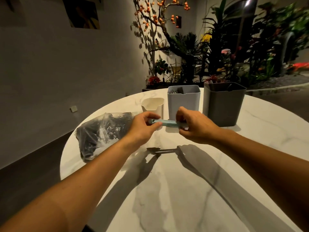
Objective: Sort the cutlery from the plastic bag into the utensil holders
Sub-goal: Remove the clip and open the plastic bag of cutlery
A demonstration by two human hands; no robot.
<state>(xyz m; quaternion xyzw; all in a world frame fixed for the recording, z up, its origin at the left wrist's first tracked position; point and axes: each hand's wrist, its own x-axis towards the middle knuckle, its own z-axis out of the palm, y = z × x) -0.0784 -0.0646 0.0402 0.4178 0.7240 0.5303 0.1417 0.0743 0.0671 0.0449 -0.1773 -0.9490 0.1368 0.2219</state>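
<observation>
Both hands hold a slim light-blue cutlery piece (168, 123) level above the white marble table (184, 190). My left hand (143, 127) pinches its left end and my right hand (192, 124) grips its right end. A clear plastic bag (102, 133) with dark cutlery inside lies at the table's left. Three holders stand behind the hands: a small cream one (153, 104), a light grey one (184, 101) with cutlery showing at its top, and a taller dark grey one (224, 106) with utensils inside.
The round table's left edge (70, 148) drops to a dark floor. Plants and an orange-blossom tree (167, 30) fill the space behind the table, with a grey wall on the left.
</observation>
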